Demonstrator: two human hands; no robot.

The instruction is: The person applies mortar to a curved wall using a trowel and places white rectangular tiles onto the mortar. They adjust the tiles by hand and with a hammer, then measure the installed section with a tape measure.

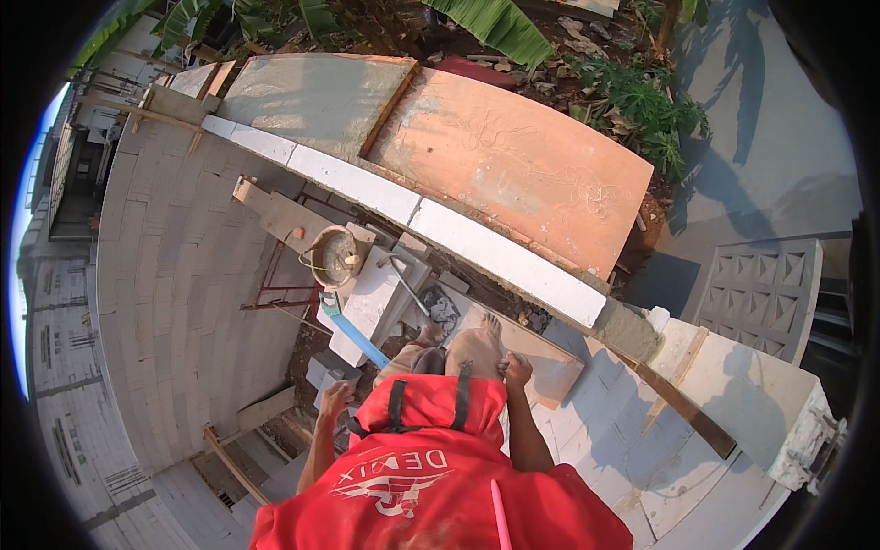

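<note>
My left hand (336, 400) hangs beside my red shirt (431, 431), fingers curled in, with nothing visible in it. My right hand (516, 368) is curled next to my brown trouser leg (475, 350), and I see nothing held there either. Nearest the left hand is a handsaw (356, 335) with a blue blade, leaning against a stack of white blocks (371, 298). A long-handled tool (408, 284), like a hammer, rests by the stack. Behind it stands a bucket (332, 257) with grey mortar inside. My bare feet (490, 324) are on a board (536, 362).
Ahead, a row of white blocks (353, 188) tops a wall; wet-looking mortar (632, 332) lies at its right end. Beyond lean plywood panels (504, 156). A brown plank (678, 403) lies at right. A tall block wall (183, 284) rises at left, near red metal bars (270, 284).
</note>
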